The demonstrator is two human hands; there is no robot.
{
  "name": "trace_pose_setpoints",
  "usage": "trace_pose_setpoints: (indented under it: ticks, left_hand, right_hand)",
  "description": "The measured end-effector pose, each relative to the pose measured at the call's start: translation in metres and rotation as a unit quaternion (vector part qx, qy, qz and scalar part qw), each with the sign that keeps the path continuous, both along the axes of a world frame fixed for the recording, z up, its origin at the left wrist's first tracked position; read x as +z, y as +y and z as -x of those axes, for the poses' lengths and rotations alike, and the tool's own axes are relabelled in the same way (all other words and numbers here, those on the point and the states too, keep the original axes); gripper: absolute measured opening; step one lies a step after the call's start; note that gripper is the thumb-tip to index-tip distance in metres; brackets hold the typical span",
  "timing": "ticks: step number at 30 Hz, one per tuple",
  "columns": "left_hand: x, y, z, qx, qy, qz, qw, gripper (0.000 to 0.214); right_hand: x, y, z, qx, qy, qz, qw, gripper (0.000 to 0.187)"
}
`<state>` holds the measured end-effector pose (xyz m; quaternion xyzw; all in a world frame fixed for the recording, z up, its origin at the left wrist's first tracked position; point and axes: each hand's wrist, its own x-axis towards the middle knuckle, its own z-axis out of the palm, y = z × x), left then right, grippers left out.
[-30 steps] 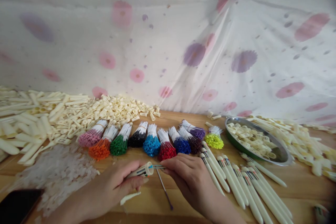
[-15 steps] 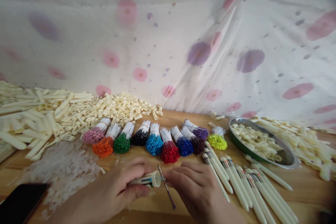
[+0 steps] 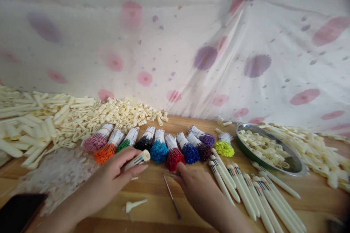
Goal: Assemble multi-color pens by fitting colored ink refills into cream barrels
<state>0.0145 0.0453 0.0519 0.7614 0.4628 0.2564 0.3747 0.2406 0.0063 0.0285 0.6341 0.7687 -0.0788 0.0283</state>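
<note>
My left hand [image 3: 120,167] is closed around a cream multicolour pen barrel [image 3: 138,159], its ringed, slotted end tilted up to the right. My right hand [image 3: 191,180] has its fingertips pressed together just in front of the red refill bundle [image 3: 175,156]. Something thin and blurred shows at those fingertips; its kind is unclear. Between the hands, a single purple-tipped refill [image 3: 172,197] lies on the wooden table [image 3: 153,222]. A small cream pointed plastic part [image 3: 135,205] rests below my left hand.
Coloured refill bundles [image 3: 159,149] stand in a row behind my hands. Finished-looking pens [image 3: 246,193] lie at the right, beside an oval metal dish [image 3: 296,169] of cream rings. Cream parts [image 3: 120,113] are heaped at left, with clear plastic bits [image 3: 60,171] and a phone [image 3: 22,211].
My left hand has moved up and left with the pen barrel. My right hand has moved away from the barrel toward the red bundle. The small cream part now shows on the table.
</note>
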Motion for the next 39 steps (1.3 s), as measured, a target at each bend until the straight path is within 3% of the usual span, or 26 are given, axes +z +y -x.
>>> trace_pose_setpoints:
  ticks: [4,7,13,17,24,39]
  left_hand:
    - [-0.005,0.005,0.002,0.056,-0.007,-0.013,0.998,0.026]
    - [-0.008,0.007,0.002,0.082,-0.033,-0.009,0.996,0.029]
    - [-0.013,0.005,-0.005,0.040,-0.010,-0.021,0.999,0.023]
    - [-0.018,0.002,-0.009,0.019,-0.005,-0.031,0.999,0.021]
    - [-0.018,-0.001,-0.015,0.002,0.012,-0.034,0.999,0.021]
    - [-0.034,-0.002,-0.020,-0.013,0.000,-0.052,0.999,0.017]
  right_hand:
    - [-0.020,0.002,0.011,0.005,-0.044,0.034,0.998,0.014]
    - [-0.020,0.003,0.011,-0.018,-0.051,0.037,0.998,0.013]
    - [-0.001,0.014,-0.005,-0.104,-0.030,-0.035,0.994,0.023]
    - [-0.010,0.025,-0.005,-0.137,-0.006,-0.077,0.987,0.030]
    - [-0.028,0.032,0.000,-0.119,0.005,-0.106,0.987,0.022]
    - [-0.019,0.036,-0.019,-0.057,0.021,-0.123,0.991,0.023]
